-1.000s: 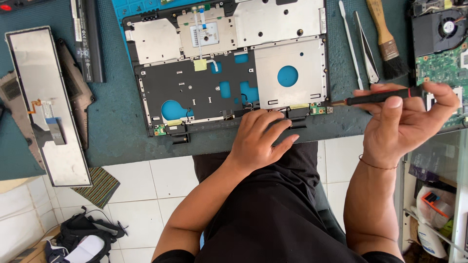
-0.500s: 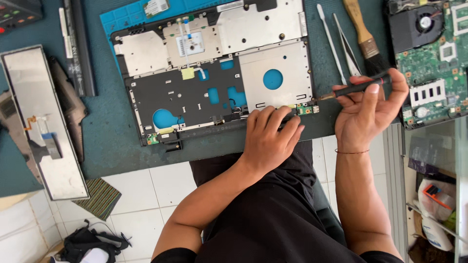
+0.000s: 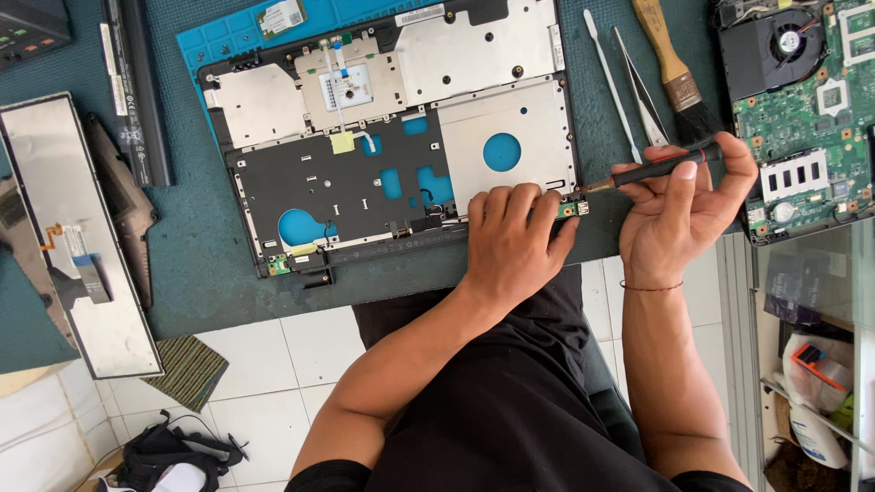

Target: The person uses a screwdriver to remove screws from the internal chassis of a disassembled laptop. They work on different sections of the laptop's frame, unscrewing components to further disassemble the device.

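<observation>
Black screwdriver (image 3: 652, 170), light and stiff, pinched mid-handle by right hand (image 3: 679, 219); left hand (image 3: 515, 241) presses the fragile laptop chassis (image 3: 392, 173) at its 5 o'clock corner.

A dark teal worktop (image 3: 196, 273) stands over a white tiled floor (image 3: 264, 364) (daylight bright), shelving (image 3: 811, 364) alongside.

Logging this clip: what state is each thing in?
laptop base: opened up, insides exposed
left hand: pressed flat on the base's corner
right hand: gripping the screwdriver
screwdriver: held level, tip at that corner
motherboard: removed, lying on the mat
</observation>
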